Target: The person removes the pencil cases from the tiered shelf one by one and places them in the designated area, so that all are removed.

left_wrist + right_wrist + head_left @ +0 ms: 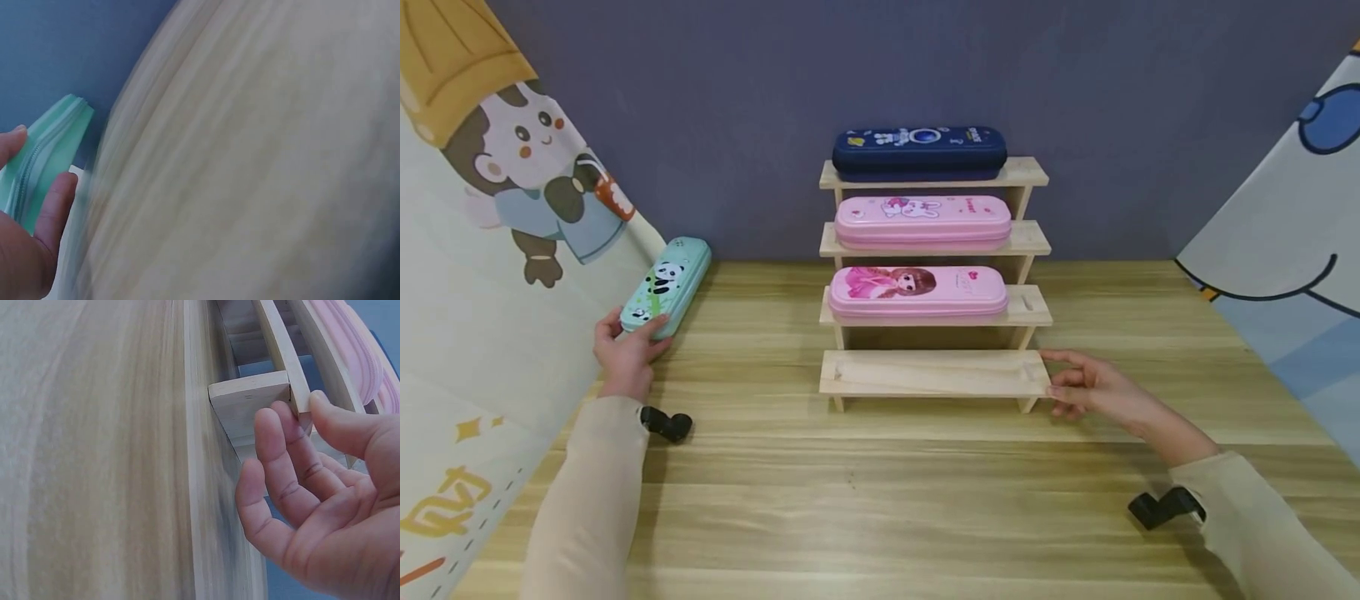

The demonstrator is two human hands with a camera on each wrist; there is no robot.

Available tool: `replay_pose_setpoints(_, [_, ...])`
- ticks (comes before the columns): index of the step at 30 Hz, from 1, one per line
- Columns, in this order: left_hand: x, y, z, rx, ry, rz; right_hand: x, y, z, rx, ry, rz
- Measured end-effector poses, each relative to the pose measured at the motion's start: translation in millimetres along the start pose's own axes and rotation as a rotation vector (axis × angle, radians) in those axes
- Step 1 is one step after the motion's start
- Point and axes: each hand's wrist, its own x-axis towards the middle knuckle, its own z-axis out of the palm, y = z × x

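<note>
At the left of the head view, my left hand (627, 354) grips the near end of a mint-green pencil case (666, 283) with pandas on its lid. The case's zipper side faces the left wrist view, between the thumb and fingers (55, 209). My right hand (1093, 387) pinches the right end of the lowest board of a stepped wooden rack (932, 372). In the right wrist view, the thumb (340, 425) lies on the board's top and fingertips reach beneath it. This lowest board is bare.
On the rack's upper steps lie a navy pencil case (919, 154), a pink bunny pencil case (923, 222) and a pink girl-print pencil case (917, 293). Behind stands a dark wall (745, 125). Printed cloths flank the wooden table (850, 500) on both sides.
</note>
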Motion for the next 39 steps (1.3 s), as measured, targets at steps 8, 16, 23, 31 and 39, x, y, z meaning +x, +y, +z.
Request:
replay_pose_setpoints(8, [5.5,1.7,-1.6,0.015,0.032,-0.071,0.2,-3,0,-0.007,0.005,0.021])
replay_pose_setpoints(16, [5.1,14.8,-10.6,0.152,-0.027,-0.224,-0.7,-2,1,-0.008,0.001,0.042])
replay_pose_setpoints(23, [6.3,23.1,-11.7,0.214,-0.058,-0.294,-0.1,-2,-1,-0.004,-0.006,0.05])
replay_pose_setpoints(31, [7.6,23.9,-9.4,0.209,-0.043,-0.323,0.9,-2,-3,-0.017,-0.003,0.061])
replay_pose_setpoints(39, [0.0,20.2,-8.9,0.188,-0.059,-0.319,1.1,-1,-3,-0.009,-0.006,0.051])
